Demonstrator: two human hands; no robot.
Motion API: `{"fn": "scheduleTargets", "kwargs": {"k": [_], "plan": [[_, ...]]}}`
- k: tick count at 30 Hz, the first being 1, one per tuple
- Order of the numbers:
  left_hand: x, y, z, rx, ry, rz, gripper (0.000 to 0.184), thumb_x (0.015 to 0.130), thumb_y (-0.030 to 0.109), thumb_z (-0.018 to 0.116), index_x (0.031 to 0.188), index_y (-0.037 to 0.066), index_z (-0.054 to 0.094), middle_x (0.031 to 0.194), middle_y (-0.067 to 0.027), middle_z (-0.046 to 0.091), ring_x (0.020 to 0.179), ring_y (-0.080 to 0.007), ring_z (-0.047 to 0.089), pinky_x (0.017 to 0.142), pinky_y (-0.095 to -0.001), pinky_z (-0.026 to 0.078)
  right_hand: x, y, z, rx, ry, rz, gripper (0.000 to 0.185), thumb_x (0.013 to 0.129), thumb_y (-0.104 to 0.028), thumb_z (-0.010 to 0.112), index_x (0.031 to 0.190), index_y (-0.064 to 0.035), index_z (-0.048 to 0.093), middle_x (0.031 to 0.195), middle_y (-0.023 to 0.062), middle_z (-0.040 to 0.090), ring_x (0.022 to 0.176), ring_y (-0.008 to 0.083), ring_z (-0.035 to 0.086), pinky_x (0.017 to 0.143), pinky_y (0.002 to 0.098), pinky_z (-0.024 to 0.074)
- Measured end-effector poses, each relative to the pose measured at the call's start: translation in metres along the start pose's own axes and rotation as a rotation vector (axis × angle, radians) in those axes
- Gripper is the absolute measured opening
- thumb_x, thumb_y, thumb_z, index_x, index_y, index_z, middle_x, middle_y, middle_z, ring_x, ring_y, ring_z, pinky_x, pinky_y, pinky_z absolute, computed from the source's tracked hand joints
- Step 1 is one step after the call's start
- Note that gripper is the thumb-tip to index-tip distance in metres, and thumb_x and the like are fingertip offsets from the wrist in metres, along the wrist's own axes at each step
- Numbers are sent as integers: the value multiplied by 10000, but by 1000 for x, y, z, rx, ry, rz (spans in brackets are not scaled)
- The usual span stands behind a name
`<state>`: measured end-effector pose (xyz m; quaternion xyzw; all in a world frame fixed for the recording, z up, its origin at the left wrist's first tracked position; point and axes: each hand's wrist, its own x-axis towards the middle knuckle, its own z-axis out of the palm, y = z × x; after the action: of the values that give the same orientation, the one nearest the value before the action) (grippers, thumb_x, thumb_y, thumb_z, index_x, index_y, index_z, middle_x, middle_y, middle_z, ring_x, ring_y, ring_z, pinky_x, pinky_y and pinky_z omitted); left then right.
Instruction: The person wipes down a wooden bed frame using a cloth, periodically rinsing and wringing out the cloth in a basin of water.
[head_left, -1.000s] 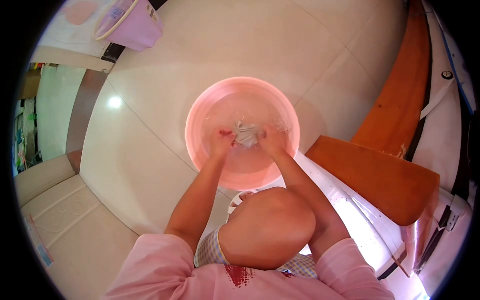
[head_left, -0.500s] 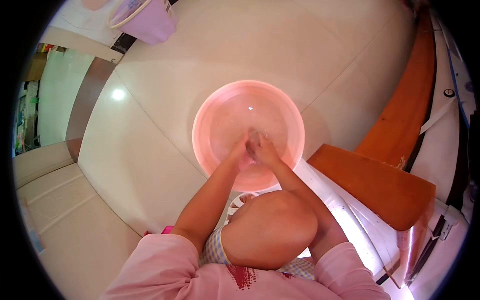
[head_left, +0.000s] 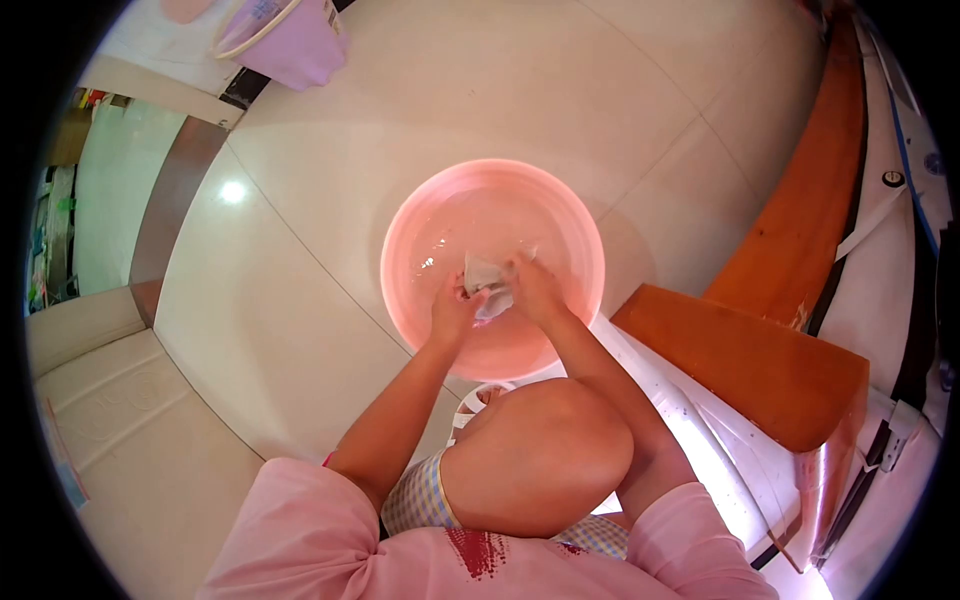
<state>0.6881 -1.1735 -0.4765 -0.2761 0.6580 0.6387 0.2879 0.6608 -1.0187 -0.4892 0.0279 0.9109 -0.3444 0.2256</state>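
Note:
A round pink basin [head_left: 425,335] with water in it stands on the tiled floor. Inside it, a wet whitish cloth [head_left: 487,274] is stretched between my two hands. My left hand [head_left: 457,306] is closed on the cloth's left side, with the fingers partly around it. On the right side, my right hand [head_left: 532,287] grips the cloth too, its fingertips partly hidden by the cloth and water.
A purple bucket [head_left: 292,45] stands at the upper left. To the right of the basin is a brown wooden board [head_left: 745,360], with a long curved wooden piece [head_left: 785,210] behind it. My bent knee [head_left: 540,450] is just below the basin.
Half a second ago my hands were together near the basin's middle; now they are apart with the cloth spread between them. The view has shifted slightly.

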Motion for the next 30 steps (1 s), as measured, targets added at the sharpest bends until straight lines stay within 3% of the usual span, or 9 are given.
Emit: {"fn": "scheduleTargets", "kwargs": {"k": [5, 7, 11, 14, 20, 22, 26, 29, 30], "plan": [[40, -41, -17, 282, 11, 354, 369, 920, 184, 573, 1272, 93, 509, 1034, -40, 602, 808, -130, 607, 583, -285, 496, 1, 18, 26, 21, 107, 174, 240, 858, -117, 568, 1081, -35, 531, 1038, 244, 624, 979, 397, 600, 803, 463, 473], [16, 0, 6, -688, -241, -252, 450, 948, 318, 550, 1371, 220, 433, 1094, -68, 596, 895, -171, 610, 638, -309, 519, 2, 33, 53, 72, -67, 78, 197, 875, -151, 549, 1047, -56, 529, 991, 234, 631, 947, 398, 603, 787, 462, 470], [52, -25, 13, -792, -174, -248, 426, 972, 387, 481, 1346, 185, 453, 1067, -50, 605, 933, -203, 599, 702, -370, 513, -29, -39, 9, 275, -45, -32, 189, 898, -210, 519, 986, -43, 529, 932, 234, 634, 868, 403, 615, 756, 473, 472], [48, -25, 9, -868, -443, -267, 359, 981, 325, 476, 1276, 124, 516, 1024, -22, 620, 922, -150, 597, 726, -310, 509, -36, -49, -3, 354, -163, -63, 207, 930, -247, 462, 948, -52, 529, 925, 231, 633, 841, 424, 608, 767, 483, 469], [8, -13, -9, -291, -138, -74, 421, 893, 156, 628, 1298, 97, 528, 1031, -35, 631, 870, -136, 599, 717, -279, 498, 4, 18, 32, -37, 189, 80, 208, 886, -260, 554, 901, -57, 598, 822, 206, 620, 750, 387, 615, 734, 461, 476], [13, -9, -25, 251, 137, 336, 452, 807, 63, 677, 1247, 58, 575, 1023, -73, 632, 857, -162, 606, 728, -299, 497, 9, 39, 49, -66, 430, -89, 178, 862, -215, 574, 931, -73, 657, 895, 224, 615, 853, 359, 616, 787, 433, 474], [20, -14, -9, 468, 226, 460, 428, 782, 49, 649, 1207, 38, 597, 1016, -108, 635, 851, -195, 615, 753, -342, 504, -8, 31, 24, -183, 181, -101, 196, 823, -176, 597, 974, -82, 679, 1012, 248, 603, 966, 351, 601, 849, 416, 463], [23, -22, -6, 889, 119, 576, 422, 795, 36, 608, 1216, 42, 583, 979, -115, 632, 884, -217, 613, 774, -361, 499, 3, 46, 41, 295, -159, 123, 253, 797, -179, 622, 1030, -85, 654, 1071, 251, 603, 1017, 368, 591, 886, 407, 457], [34, -33, -9, 858, 150, 512, 399, 809, 49, 597, 1207, 51, 571, 1051, -115, 613, 920, -238, 609, 789, -390, 497, -6, 32, 32, 128, 10, 138, 282, 803, -193, 620, 1065, -89, 633, 1054, 240, 618, 1001, 378, 599, 872, 410, 467]]}}
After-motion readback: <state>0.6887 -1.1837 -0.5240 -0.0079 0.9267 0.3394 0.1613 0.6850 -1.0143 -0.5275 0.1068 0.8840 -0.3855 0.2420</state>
